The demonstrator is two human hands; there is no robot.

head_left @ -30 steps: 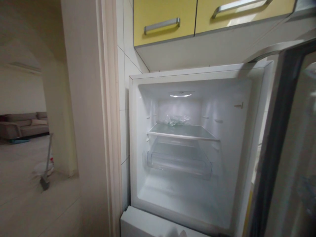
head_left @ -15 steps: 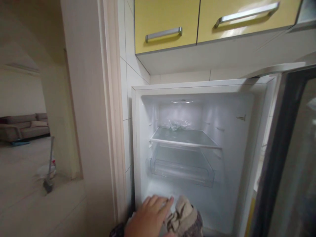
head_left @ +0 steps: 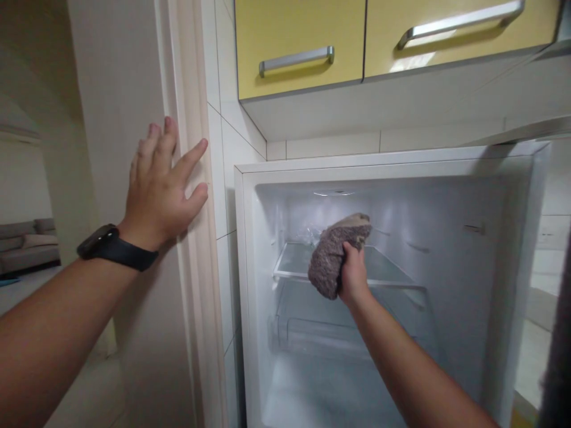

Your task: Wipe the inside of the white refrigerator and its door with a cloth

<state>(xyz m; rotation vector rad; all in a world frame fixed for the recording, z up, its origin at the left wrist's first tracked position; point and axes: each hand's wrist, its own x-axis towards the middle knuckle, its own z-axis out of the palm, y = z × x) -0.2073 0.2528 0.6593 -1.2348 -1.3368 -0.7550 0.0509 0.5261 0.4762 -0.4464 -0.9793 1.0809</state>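
Our right hand (head_left: pixel 354 273) reaches inside the fridge (head_left: pixel 366 171), its fingers closed around a bunched grey-brown cloth (head_left: pixel 332 261). The cloth is up at the level of the fridge's upper shelf (head_left: pixel 388 267); whether it touches the shelf, we cannot tell. It is wadded thick, probably so that it fills the grip and no loose end trails, and our thumb presses its near side, which likely keeps the bundle from slipping. Our left hand (head_left: pixel 156 184) holds nothing; its fingers spread wide over the door frame (head_left: pixel 198 285) to the left of the fridge. We take this for a brace, steadying us while the other arm stretches into the fridge. A crumpled see-through bag (head_left: pixel 307 235) lies towards the back of the fridge, partly hidden by the cloth. A see-through tray (head_left: pixel 321 337) sits lower in the fridge. The fridge door (head_left: pixel 557 356) stands swung out at the fridge's right, which gives our arm room to enter from the front.
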